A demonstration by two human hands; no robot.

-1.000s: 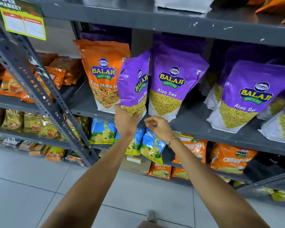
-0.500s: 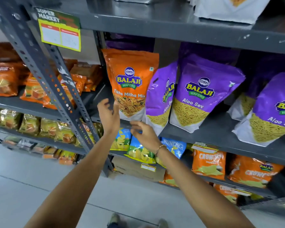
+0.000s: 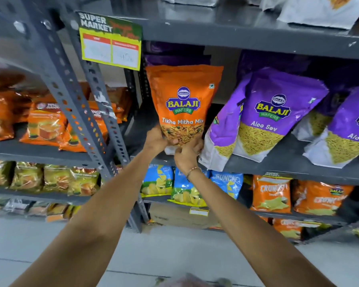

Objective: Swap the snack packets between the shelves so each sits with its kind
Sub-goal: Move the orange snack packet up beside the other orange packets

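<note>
An orange Tikha Mitha Mix packet (image 3: 183,100) stands upright at the left end of the middle grey shelf (image 3: 278,165). My left hand (image 3: 155,139) grips its lower left corner and my right hand (image 3: 188,154) grips its bottom edge from below. Purple Aloo Sev packets (image 3: 274,112) lean in a row just to its right, the nearest one (image 3: 222,131) turned sideways and touching my right hand. More purple packets sit dark behind the orange one.
A slotted grey upright (image 3: 75,112) and a yellow price tag (image 3: 111,41) stand left of the packet. Orange packets (image 3: 44,125) fill the left bay. Blue chip bags (image 3: 187,189) and orange Crunchex bags (image 3: 272,193) sit on the shelf below. White packet bottoms show on the top shelf.
Both hands left the sideways purple packet, moved left and closed on the bottom of the orange packet. The view shifted left and closer.
</note>
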